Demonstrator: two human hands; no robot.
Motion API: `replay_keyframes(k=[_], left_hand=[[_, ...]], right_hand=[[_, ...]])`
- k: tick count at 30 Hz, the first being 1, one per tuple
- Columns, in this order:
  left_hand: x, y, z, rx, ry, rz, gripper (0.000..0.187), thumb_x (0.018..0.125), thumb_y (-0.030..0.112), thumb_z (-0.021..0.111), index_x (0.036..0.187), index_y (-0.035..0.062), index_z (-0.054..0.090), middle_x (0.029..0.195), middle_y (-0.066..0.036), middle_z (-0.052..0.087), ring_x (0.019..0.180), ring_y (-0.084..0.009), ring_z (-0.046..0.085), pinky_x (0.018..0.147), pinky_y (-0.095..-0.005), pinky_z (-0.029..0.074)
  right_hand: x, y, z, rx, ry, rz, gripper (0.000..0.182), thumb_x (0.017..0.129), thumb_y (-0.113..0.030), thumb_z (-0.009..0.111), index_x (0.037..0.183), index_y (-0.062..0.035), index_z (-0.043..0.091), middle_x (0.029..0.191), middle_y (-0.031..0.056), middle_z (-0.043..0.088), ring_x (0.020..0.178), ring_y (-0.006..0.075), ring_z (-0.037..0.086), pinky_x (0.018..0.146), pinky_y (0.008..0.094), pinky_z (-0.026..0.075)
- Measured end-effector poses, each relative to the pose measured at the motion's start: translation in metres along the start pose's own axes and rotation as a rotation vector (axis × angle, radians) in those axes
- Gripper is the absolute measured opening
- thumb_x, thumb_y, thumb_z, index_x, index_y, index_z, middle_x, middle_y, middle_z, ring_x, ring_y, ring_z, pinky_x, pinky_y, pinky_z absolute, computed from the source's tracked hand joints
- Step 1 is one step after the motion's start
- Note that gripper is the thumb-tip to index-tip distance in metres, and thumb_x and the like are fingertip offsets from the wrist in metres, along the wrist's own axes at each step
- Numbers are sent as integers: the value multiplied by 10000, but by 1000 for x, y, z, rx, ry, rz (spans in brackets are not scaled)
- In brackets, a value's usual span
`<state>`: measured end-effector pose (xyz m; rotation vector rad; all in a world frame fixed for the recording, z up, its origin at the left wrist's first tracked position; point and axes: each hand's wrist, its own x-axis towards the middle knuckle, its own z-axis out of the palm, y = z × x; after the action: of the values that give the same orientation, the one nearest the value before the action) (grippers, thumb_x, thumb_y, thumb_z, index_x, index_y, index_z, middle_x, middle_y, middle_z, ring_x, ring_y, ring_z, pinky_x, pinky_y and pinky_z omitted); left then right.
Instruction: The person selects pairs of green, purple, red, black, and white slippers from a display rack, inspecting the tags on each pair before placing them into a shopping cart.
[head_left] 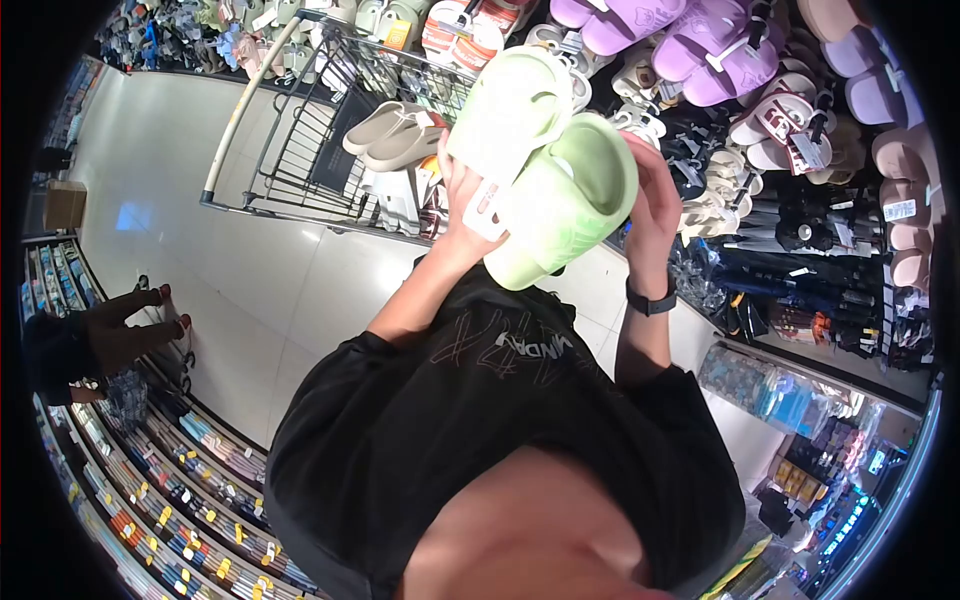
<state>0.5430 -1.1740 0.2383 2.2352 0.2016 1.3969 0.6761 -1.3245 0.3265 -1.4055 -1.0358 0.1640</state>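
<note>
A pair of pale green slippers [565, 195] is held up in front of my chest, side by side, with their openings facing up. My left hand [465, 195] grips them from the left, next to a white tag [487, 210] that hangs on the pair. On the other side, my right hand [655, 195] is curled around the edge of the right slipper, a dark band on its wrist. The fingers of both hands are partly hidden behind the slippers. Just left of them, a beige pair of shoes [400, 140] lies in a wire cart [290, 150].
Racks of purple slippers [720, 50] and other footwear stand ahead and to the right. Folded umbrellas [800, 235] hang at the right. Another person [75, 345] stands at the far left, beside shelves of small packaged goods [190, 490]. A cardboard box [65, 205] sits behind.
</note>
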Motion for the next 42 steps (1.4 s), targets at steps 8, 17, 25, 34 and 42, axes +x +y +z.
replay_keyframes(k=[8,17,25,34,42], left_hand=[[-5,4,8,191,-155,-6,523,780,423,644,1221,143,628,1277,-123,550,1257,-356,414,1066,-668,124],[-39,-18,-8,231,-391,-30,472,751,413,657,1167,190,650,1250,-112,550,1232,-331,431,1067,-590,200],[-50,-40,6,126,-514,29,482,666,257,708,1131,155,629,1150,-113,562,1147,-319,481,1003,-551,297],[-94,-72,64,-33,-452,266,289,771,247,610,1042,178,685,1057,-42,659,1045,-207,610,1069,-645,291],[-122,-105,114,-221,-604,67,299,697,249,647,979,155,680,1070,-30,631,1129,-227,527,1055,-608,249]], right_hand=[[32,-13,2,-470,-139,119,156,868,-159,644,936,-20,622,816,85,644,735,162,610,657,290,457],[2,54,14,-451,-91,280,193,794,-129,698,792,-28,533,509,37,445,482,106,442,458,278,333],[-9,51,14,-235,119,315,181,757,25,642,806,-36,478,945,60,614,613,88,550,521,223,437],[-67,68,-14,-277,207,514,148,822,46,603,860,-23,478,1132,147,657,683,55,602,575,196,484],[-84,148,-32,-90,504,765,148,967,-127,548,1065,-18,536,1051,120,665,825,100,614,669,216,484]])
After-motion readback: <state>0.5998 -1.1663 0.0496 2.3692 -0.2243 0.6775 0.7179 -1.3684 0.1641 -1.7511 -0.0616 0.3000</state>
